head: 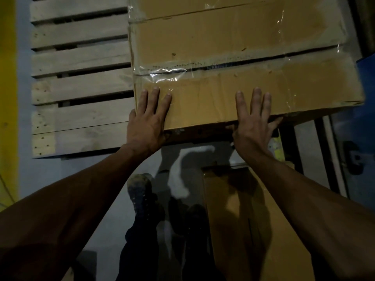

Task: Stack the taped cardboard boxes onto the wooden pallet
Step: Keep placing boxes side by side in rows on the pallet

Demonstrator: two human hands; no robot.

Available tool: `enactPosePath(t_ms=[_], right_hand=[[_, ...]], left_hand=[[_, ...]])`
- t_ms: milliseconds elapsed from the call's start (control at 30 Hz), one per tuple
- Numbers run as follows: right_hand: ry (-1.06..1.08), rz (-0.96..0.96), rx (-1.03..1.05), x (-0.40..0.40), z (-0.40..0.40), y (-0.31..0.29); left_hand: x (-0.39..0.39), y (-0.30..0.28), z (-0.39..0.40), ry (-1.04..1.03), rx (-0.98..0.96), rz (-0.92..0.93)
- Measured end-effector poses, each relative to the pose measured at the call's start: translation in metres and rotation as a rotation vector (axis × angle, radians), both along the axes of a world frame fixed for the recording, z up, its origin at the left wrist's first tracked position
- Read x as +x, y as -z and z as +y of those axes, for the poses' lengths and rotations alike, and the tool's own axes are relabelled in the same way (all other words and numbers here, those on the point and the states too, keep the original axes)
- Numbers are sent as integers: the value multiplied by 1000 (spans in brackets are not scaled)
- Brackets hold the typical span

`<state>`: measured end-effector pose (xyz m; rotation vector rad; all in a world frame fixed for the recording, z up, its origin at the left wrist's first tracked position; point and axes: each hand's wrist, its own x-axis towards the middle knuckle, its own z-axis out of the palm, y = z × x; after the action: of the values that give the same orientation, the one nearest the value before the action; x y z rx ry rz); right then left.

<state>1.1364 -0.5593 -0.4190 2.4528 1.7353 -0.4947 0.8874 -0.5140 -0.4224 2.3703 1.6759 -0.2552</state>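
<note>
Pale grey-blue floor (113, 209), dim light, seen from above; a yellow painted band (8, 98) runs along its left edge. Wooden pallet (81, 86): pale unfinished slats with dark gaps between them and nail heads at the left ends, lying flat on the floor, left half bare. Taped cardboard box (239, 63): large, brown, flaps closed, clear glossy tape along the centre seam and wrinkled over the left and right edges; it sits over the right part of the pallet, its near edge raised and reaching past the pallet's near side toward the person. Beyond it, touching its far edge, a further brown taped cardboard surface (223, 7), partly cut off by the top of the view; whether it is a separate box cannot be told. Left hand (147, 122): flat on the box top at the near left corner, fingers straight and spread, palm over the near edge. Right hand (252, 120): flat on the box top nearer the right, fingers straight and spread, thumb hooked down at the near edge. Both forearms bare, stretched forward. Second cardboard box (253, 220): brown, on the floor below the right forearm, in shadow. Dusty dark shoe (140, 191) and dark trouser leg (138, 240) between the forearms. Blue object (363, 138) at the right edge, form unclear.
</note>
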Motion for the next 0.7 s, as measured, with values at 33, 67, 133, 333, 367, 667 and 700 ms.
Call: enactPosePath(t_ms=[33, 67, 133, 333, 367, 667, 700], right_hand=[[2, -1, 1, 0, 0, 0], [4, -4, 5, 0, 0, 1], [3, -23, 12, -2, 0, 4], [4, -69, 13, -2, 0, 7], [2, -70, 7, -2, 1, 6], [-12, -92, 11, -3, 6, 10], [-11, -89, 14, -2, 6, 11]], left_hand=[[0, 0, 0, 1, 2, 3], [-1, 0, 0, 3, 5, 8], [-1, 2, -1, 4, 19, 11], [0, 5, -3, -1, 42, 9], [0, 5, -3, 0, 40, 6], [0, 7, -1, 5, 52, -7], [0, 8, -1, 5, 53, -9]])
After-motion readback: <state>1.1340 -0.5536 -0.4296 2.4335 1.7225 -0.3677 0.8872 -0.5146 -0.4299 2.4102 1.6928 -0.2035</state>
